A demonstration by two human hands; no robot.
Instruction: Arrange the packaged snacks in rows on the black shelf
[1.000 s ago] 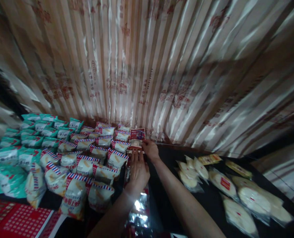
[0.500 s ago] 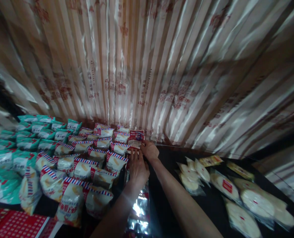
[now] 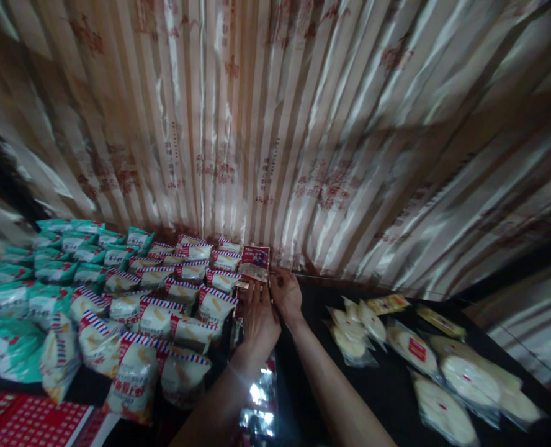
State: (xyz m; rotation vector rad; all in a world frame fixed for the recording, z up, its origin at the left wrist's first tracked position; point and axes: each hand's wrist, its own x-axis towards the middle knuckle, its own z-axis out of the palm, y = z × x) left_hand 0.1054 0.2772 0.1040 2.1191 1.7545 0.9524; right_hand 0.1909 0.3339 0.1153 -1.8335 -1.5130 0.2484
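Observation:
A small red snack packet (image 3: 255, 256) stands at the back of a dark shelf, against a striped curtain. My right hand (image 3: 285, 293) reaches just to its right, fingers curled near the packet's lower edge; contact is unclear. My left hand (image 3: 257, 313) lies beside it, fingers stretched forward toward the packet's base, next to a row of red-white-blue striped bread packets (image 3: 213, 303). Shiny silver packets (image 3: 261, 397) lie under my left forearm.
Teal packets (image 3: 52, 267) fill the far left. Clear bags of pale round cakes (image 3: 443, 379) lie at the right on the black shelf (image 3: 387, 397). A red checked box (image 3: 33, 422) sits at the bottom left. The striped curtain (image 3: 275, 124) closes the back.
Both hands have drawn back a little from the red packet. My right hand has slid down from its side. The view has shifted slightly.

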